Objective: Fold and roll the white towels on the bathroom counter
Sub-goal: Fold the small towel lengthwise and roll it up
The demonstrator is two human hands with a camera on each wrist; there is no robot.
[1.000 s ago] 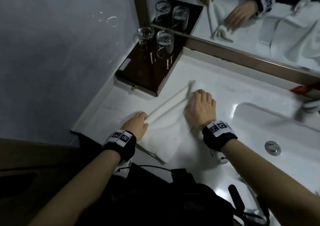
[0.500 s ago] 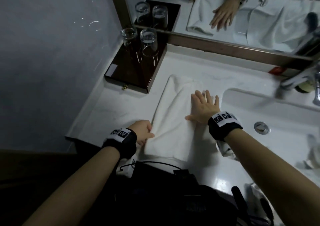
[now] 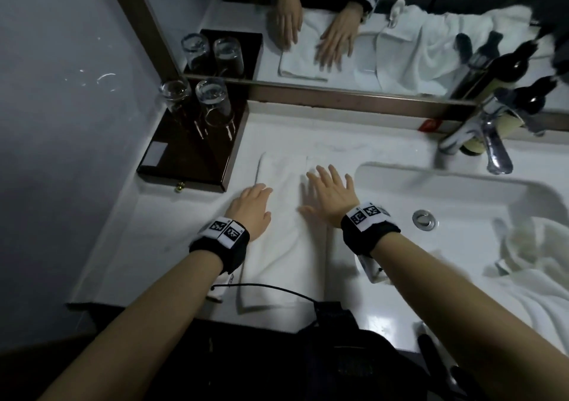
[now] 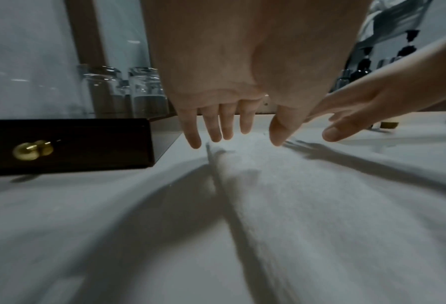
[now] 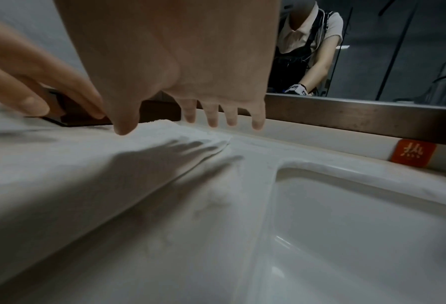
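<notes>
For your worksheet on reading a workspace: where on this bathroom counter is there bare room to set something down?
Bare counter lies left of the folded towel, in front of the dark tray. A second strip runs behind the towel, below the mirror frame. The right is crowded: sink, faucet, loose towels.

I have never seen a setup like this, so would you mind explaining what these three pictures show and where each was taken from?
There is no machine here: a person wears three cameras. The head view looks down at a bathroom counter; the other two look along each wrist toward the fingers. The left hand and right hand lie open and flat over a folded white towel, gripping nothing. Beside it stand a dark wooden tray with two upturned glasses, the sink with more white towels, and a tap.
</notes>
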